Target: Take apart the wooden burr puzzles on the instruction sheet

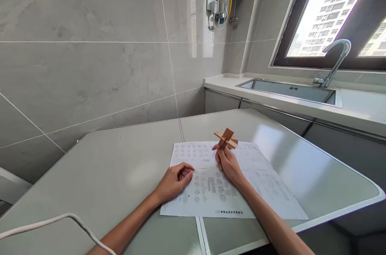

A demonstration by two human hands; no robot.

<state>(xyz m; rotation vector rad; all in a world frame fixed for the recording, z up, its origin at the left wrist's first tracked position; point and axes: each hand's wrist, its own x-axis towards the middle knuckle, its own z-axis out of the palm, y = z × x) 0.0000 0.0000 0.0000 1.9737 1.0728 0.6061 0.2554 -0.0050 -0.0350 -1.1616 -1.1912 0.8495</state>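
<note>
My right hand [227, 163] pinches a small wooden interlocking puzzle [226, 137], made of several crossed brown and lighter sticks, and holds it up over the far part of a printed sheet [241, 207]. The sheet carries rows of small line drawings and blocks of text. Its title line at the near edge appears upside down or mirrored. My left hand [176, 180] rests on the left side of the sheet with its fingers curled inward. Whether anything lies inside those curled fingers is hidden.
The pale table [126, 166] has a seam down its middle and a rounded right corner. A white cable [72, 215] crosses the near left. Behind stand a tiled wall [90, 66] and a counter with a sink [289, 88] and faucet [337, 60].
</note>
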